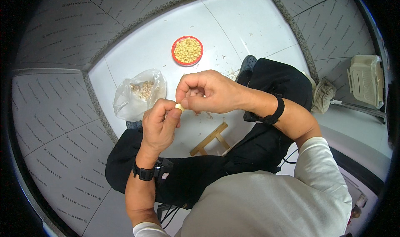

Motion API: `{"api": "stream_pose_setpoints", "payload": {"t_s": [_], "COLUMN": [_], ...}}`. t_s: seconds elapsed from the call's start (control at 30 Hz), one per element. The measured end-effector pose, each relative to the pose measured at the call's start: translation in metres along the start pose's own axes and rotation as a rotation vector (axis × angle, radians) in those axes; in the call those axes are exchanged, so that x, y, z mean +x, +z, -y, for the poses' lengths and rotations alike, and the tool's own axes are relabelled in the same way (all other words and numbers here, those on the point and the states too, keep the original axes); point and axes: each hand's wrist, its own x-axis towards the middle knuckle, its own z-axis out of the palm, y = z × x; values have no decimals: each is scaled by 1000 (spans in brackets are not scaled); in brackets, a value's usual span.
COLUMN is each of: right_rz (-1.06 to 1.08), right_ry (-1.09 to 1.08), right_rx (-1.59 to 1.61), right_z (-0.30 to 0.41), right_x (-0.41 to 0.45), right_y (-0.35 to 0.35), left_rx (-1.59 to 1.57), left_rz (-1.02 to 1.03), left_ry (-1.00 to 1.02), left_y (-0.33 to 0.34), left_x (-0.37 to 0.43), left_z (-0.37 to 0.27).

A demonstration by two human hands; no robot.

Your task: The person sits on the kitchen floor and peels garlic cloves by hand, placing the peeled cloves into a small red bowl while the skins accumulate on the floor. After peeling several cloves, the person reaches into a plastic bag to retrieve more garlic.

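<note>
A small pale-yellow peeled clove, apparently garlic (pixel 179 107), is pinched between my two hands. My left hand (pixel 160 124) grips one side of it with thumb and forefinger. From the other side, my right hand (pixel 212 92) holds it with thumb and index fingertip. Beyond the hands, a round red plastic basket (pixel 172 54) on the floor is heaped with peeled cloves (pixel 187 50). A clear plastic bag (pixel 125 104) stands open at the left, containing cloves in brownish skins (pixel 142 89). Its near side lies close to my left hand.
Scraps of dry skin (pixel 232 74) litter the white tiled floor (pixel 237 15). Part of a wooden stool (pixel 211 138) shows between my legs. A speckled stone border (pixel 289 21) edges the floor. At the right, a beige plastic bin-like object (pixel 365 81) stands near a cloth (pixel 324 95).
</note>
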Motion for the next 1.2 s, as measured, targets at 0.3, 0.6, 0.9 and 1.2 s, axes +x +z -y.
{"api": "stream_pose_setpoints", "payload": {"t_s": [0.3, 0.6, 0.9, 1.2], "right_rz": [20, -137, -318, -195], "right_ry": [64, -134, -273, -113], "right_rx": [-24, -243, -398, -11], "right_z": [2, -13, -19, -18], "right_x": [-1, 1, 2, 2], "right_y": [3, 9, 9, 4], "left_rx": [135, 46, 0, -73], "left_rz": [38, 3, -103, -132], "left_ry": [89, 106, 109, 52], "left_y": [0, 3, 4, 4], "left_x": [1, -1, 0, 0], "left_z": [-5, 2, 3, 6]}}
